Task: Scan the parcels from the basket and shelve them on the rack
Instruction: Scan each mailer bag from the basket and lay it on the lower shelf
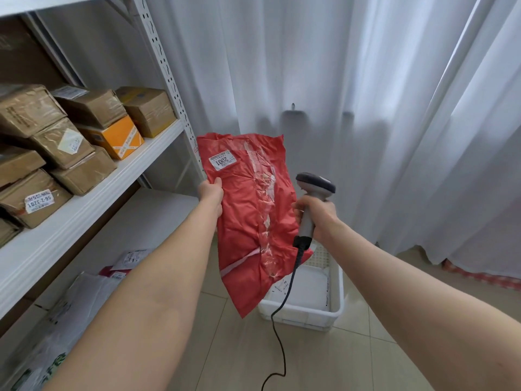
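My left hand grips the left edge of a red plastic parcel bag and holds it up in front of me. A white label reading 2001 sits near the bag's top left. In my right hand is a grey handheld scanner, gripped by its handle just right of the bag, its black cable hanging to the floor. The white basket stands on the floor below, partly hidden by the bag, with a white parcel inside.
A white metal rack fills the left side; its middle shelf holds several brown cardboard boxes and an orange box. Soft parcels lie on the lowest shelf. White curtains hang behind. The floor is tiled.
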